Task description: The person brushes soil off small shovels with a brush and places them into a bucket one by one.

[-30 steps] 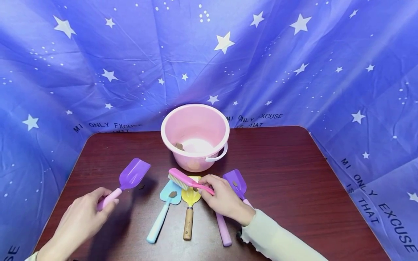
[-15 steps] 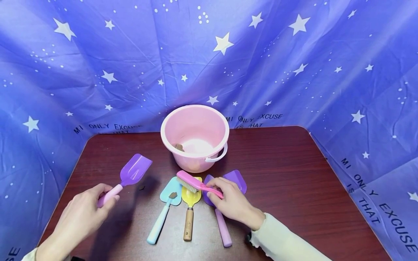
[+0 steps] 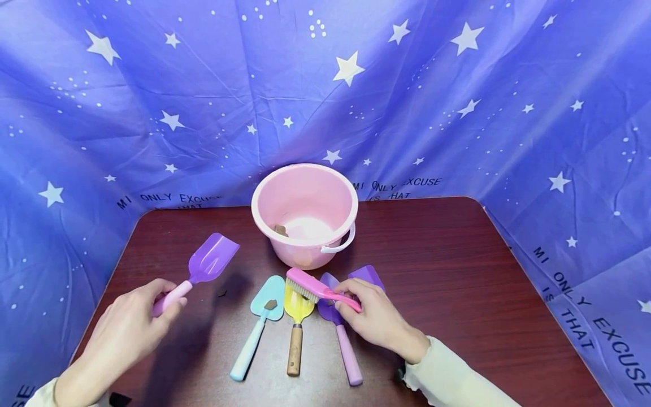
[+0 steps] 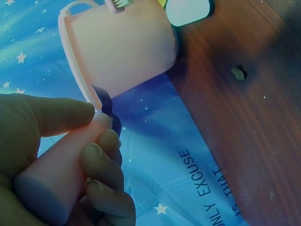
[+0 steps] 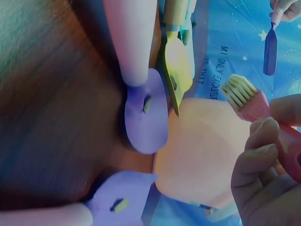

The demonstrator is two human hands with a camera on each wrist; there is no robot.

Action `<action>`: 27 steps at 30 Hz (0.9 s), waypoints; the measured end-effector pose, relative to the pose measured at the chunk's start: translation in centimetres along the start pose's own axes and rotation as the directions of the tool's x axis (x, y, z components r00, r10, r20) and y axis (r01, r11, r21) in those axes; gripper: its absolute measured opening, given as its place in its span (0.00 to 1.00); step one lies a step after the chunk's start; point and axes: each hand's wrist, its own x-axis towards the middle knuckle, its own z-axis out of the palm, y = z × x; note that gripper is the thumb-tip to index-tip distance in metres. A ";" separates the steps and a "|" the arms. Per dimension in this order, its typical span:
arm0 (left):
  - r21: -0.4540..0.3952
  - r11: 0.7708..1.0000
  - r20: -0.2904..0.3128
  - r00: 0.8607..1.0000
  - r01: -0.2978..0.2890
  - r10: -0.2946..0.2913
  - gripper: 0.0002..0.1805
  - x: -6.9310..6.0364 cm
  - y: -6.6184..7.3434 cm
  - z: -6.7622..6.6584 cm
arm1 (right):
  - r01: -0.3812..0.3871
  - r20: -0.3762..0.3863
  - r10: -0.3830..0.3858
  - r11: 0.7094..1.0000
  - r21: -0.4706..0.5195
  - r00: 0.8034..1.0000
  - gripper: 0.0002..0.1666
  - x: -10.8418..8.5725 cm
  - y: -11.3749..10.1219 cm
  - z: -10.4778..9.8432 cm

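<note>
Left hand (image 3: 127, 322): fingers grip a purple scoop (image 3: 211, 259), left side | Right hand (image 3: 376, 316): fingers pinch the pink brush (image 3: 304, 282), middle, near side of pink bucket (image 3: 287, 252) | Tip: soft, slow strokes should stop brown bits (image 3: 270, 304) flying off

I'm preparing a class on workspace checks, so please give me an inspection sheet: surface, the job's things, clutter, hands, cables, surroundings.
Surface: dark wood-grain table.
Job's things: pink bucket, brown lump inside; blue shovel, yellow shovel, purple shovel and second purple shovel lying in front of it, each bearing a brown bit.
Clutter: stray crumb on the table, left of the blue shovel.
Hands: left hand grips a purple scoop; right hand holds a pink brush.
Cables: nothing seen.
Surroundings: star-printed blue cloth behind and on both sides.
</note>
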 end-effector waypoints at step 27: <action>0.015 0.997 -0.040 0.996 -0.073 0.073 0.08 1.1 0.8 -1.1 | 0.005 -0.087 -0.011 0.998 -0.063 0.996 0.15 -2.1 1.5 -2.9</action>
